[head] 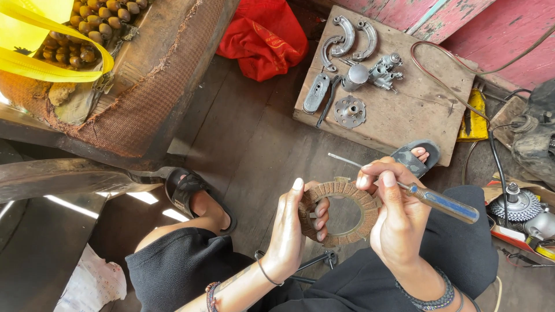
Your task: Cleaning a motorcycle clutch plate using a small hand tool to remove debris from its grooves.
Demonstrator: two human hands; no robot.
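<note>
Nearby, wooden board (416, 110) bears brake shoes (348, 36).

The left hand (292, 228) grips a brown ring-shaped friction plate (340, 212) by its left edge, fingers curled through the opening. The right hand (396, 216) touches the plate's right rim and holds a screwdriver (413, 190), its shaft pointing up-left. Beyond, a wooden board (416, 110) carries brake shoes (350, 37), a carburettor (384, 72) and a round perforated hub plate (350, 111). A red cloth (263, 34) lies left of the board.
</note>
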